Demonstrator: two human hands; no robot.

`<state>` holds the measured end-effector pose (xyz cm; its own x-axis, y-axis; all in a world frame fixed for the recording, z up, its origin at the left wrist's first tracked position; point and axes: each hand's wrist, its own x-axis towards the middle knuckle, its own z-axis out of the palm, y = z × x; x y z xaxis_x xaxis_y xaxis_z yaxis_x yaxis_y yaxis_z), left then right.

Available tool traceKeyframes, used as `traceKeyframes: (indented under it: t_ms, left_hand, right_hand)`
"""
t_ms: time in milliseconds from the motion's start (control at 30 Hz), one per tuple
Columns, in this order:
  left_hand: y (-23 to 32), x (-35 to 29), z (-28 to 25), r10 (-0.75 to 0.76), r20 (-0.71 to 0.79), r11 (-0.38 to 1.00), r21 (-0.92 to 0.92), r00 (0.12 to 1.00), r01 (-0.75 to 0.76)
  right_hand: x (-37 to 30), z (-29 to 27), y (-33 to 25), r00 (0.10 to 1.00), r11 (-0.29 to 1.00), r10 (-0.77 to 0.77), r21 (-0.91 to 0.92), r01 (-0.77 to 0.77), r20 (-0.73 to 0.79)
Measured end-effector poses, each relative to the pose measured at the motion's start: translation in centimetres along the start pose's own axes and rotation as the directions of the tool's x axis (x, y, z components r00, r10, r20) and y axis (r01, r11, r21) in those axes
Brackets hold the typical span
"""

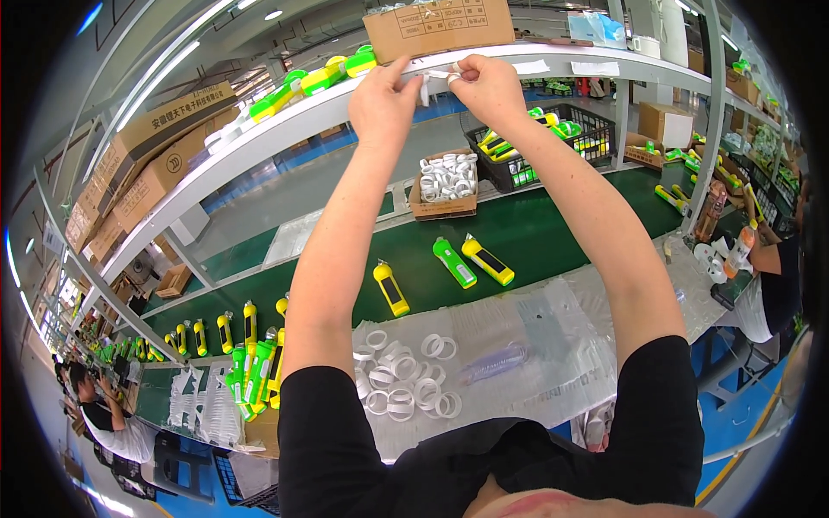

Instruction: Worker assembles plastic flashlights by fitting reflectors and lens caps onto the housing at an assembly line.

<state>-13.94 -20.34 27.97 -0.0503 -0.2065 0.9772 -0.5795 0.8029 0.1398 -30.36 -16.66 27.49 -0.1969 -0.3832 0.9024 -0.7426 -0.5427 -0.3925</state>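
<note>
Both my arms are raised to the edge of the overhead shelf. My left hand is closed, its thumb and forefinger pinched near the shelf edge. Close beside it, my right hand is also closed, with whitish covers on its fingertips. A thin white strip runs between the fingertips of both hands; its exact kind is too small to make out. Below, white rings lie loose on the plastic-covered bench. Yellow and green handheld tools rest on the green conveyor belt.
A cardboard carton sits on the shelf above my hands. Beyond the belt stand a box of white rings and a black crate of tools. More tools are stacked at the left. Another person works at the right.
</note>
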Motion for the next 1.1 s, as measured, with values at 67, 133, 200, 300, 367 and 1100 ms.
traceKeyframes:
  t_ms: [67,133,200,300,367,1100]
  left_hand:
    - [-0.9,0.2,-0.7,0.026,0.011,0.999,-0.032,1.000,-0.026]
    - [-1.1,0.2,-1.4,0.161,0.046,0.972,-0.182,0.986,-0.151]
    - [-1.0,-0.1,-1.6,0.109,0.064,0.979,-0.181,0.992,-0.096]
    - [-0.4,-0.6,-1.3,0.466,-0.057,0.876,-0.110,0.883,-0.469]
    - [0.4,-0.7,-0.7,0.495,-0.037,0.866,-0.058,0.868,-0.497]
    - [0.4,2.0,-2.0,0.150,0.175,0.975,0.140,0.973,-0.175]
  right_hand:
    - [-0.1,0.1,-0.1,1.000,0.998,-0.028,-0.050,0.027,-0.012]
    - [-0.1,0.0,-0.3,0.999,0.992,-0.043,-0.116,0.039,-0.026]
    - [0.0,-0.1,-0.7,1.000,0.991,-0.016,-0.130,0.015,-0.005]
    - [0.0,-0.1,-1.0,1.000,0.986,0.002,-0.164,0.000,0.011]
    - [0.0,-0.2,-0.8,1.000,0.983,-0.004,-0.184,0.006,0.008]
    - [1.2,-3.2,1.3,0.962,0.963,-0.183,-0.162,0.217,0.202]
